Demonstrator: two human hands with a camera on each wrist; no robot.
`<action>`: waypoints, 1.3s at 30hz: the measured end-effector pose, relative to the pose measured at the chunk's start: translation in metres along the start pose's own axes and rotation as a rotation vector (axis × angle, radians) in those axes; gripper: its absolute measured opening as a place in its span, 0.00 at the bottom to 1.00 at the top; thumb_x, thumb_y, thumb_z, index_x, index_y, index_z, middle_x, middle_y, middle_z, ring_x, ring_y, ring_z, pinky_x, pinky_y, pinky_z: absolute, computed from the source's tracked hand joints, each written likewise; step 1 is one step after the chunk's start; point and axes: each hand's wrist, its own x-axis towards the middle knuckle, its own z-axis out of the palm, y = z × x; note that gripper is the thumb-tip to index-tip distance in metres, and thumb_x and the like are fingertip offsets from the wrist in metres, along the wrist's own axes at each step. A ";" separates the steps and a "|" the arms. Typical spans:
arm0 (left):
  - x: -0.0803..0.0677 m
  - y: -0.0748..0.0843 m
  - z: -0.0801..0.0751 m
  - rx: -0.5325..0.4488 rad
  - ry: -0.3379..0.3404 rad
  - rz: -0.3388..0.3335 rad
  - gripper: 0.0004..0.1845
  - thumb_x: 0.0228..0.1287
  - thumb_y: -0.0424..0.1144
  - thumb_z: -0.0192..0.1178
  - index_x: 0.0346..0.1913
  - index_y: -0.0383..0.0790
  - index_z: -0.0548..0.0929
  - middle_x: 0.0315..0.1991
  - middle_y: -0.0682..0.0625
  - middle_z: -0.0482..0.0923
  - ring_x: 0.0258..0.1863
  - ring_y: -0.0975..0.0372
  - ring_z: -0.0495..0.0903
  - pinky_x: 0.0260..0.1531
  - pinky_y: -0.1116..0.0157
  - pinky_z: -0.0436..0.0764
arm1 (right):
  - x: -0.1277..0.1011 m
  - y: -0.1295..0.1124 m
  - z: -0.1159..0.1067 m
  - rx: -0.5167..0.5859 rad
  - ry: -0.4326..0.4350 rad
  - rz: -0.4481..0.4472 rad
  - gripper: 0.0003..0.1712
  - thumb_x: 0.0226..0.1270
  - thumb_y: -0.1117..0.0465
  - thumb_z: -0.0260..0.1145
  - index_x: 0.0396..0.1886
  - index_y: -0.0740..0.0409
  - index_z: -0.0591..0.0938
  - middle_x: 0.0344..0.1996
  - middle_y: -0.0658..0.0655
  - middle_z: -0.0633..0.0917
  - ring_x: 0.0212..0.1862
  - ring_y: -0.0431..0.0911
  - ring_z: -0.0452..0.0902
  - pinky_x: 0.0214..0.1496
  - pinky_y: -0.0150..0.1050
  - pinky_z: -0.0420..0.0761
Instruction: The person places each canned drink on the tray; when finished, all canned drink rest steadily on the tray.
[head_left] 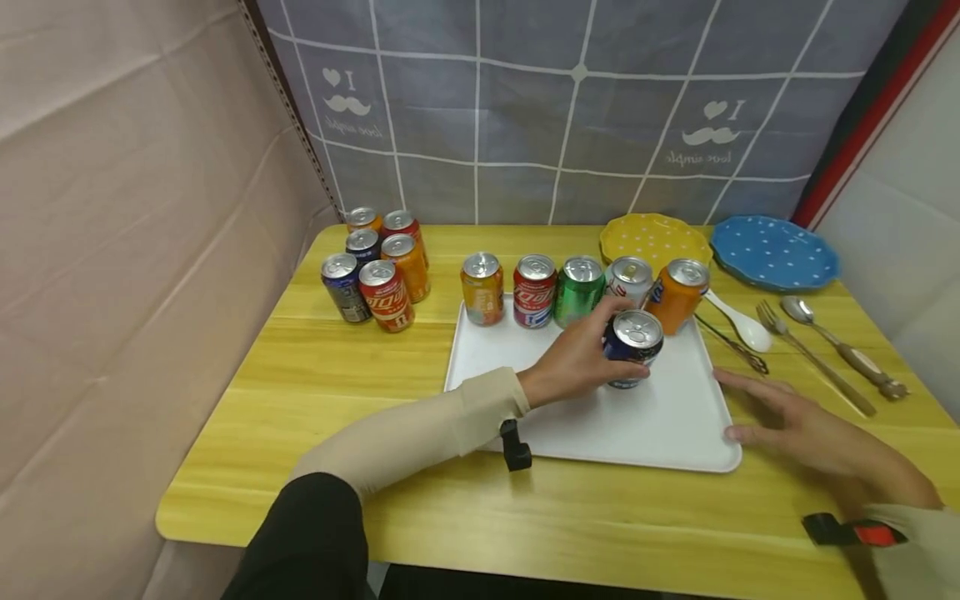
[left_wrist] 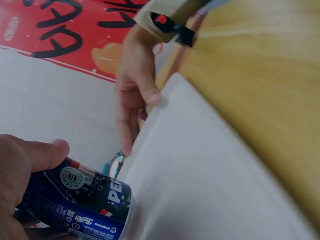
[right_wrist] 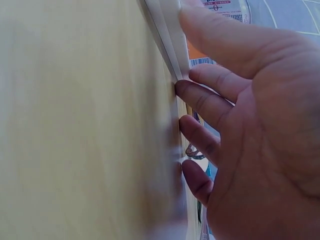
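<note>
My left hand (head_left: 579,355) grips a dark blue Pepsi can (head_left: 633,345) over the middle of a white tray (head_left: 660,429). The can leans over; whether it touches the tray I cannot tell. In the left wrist view my thumb (left_wrist: 30,157) lies along the Pepsi can (left_wrist: 75,200). My right hand (head_left: 783,417) lies flat on the table with straight fingers, its thumb against the tray's right front corner. The right wrist view shows those fingers (right_wrist: 205,102) along the tray's rim (right_wrist: 167,35). Several upright cans line the tray's far edge, from a yellow-orange can (head_left: 482,288) to an orange can (head_left: 677,295).
A cluster of several cans (head_left: 378,268) stands at the table's back left. A yellow plate (head_left: 654,240) and a blue plate (head_left: 772,250) sit at the back right. A white spoon (head_left: 741,322), a fork (head_left: 813,358) and a metal spoon (head_left: 840,346) lie right of the tray.
</note>
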 end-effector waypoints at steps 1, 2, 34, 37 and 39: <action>0.004 0.000 0.004 0.004 -0.009 0.008 0.47 0.61 0.45 0.79 0.78 0.49 0.61 0.72 0.47 0.75 0.67 0.62 0.79 0.67 0.68 0.77 | 0.000 0.000 0.000 0.001 0.004 -0.007 0.48 0.70 0.56 0.74 0.84 0.43 0.62 0.81 0.71 0.62 0.83 0.50 0.44 0.64 0.84 0.55; 0.008 0.000 0.007 0.011 -0.013 0.014 0.47 0.61 0.45 0.79 0.78 0.49 0.61 0.72 0.48 0.75 0.67 0.63 0.79 0.67 0.69 0.76 | 0.000 0.001 0.000 -0.005 0.008 -0.012 0.47 0.70 0.56 0.74 0.84 0.43 0.62 0.80 0.71 0.62 0.83 0.48 0.45 0.64 0.84 0.55; 0.052 0.005 0.043 0.277 0.018 0.079 0.47 0.72 0.50 0.68 0.83 0.42 0.53 0.74 0.43 0.65 0.70 0.62 0.71 0.69 0.71 0.72 | -0.004 -0.006 -0.001 0.079 -0.060 0.058 0.49 0.72 0.55 0.72 0.86 0.39 0.58 0.83 0.68 0.57 0.81 0.68 0.46 0.62 0.83 0.59; 0.051 0.004 0.045 0.332 0.024 0.119 0.45 0.74 0.51 0.65 0.83 0.44 0.52 0.75 0.43 0.62 0.68 0.61 0.74 0.66 0.70 0.77 | -0.006 -0.007 0.000 0.097 -0.058 0.061 0.48 0.72 0.55 0.72 0.85 0.40 0.58 0.83 0.68 0.56 0.83 0.61 0.44 0.63 0.84 0.57; 0.051 0.004 0.047 0.380 0.028 0.136 0.43 0.76 0.51 0.63 0.83 0.46 0.52 0.75 0.43 0.61 0.66 0.61 0.75 0.62 0.69 0.80 | -0.007 -0.008 -0.001 0.099 -0.055 0.062 0.48 0.72 0.55 0.72 0.85 0.40 0.58 0.83 0.67 0.57 0.83 0.56 0.44 0.64 0.83 0.57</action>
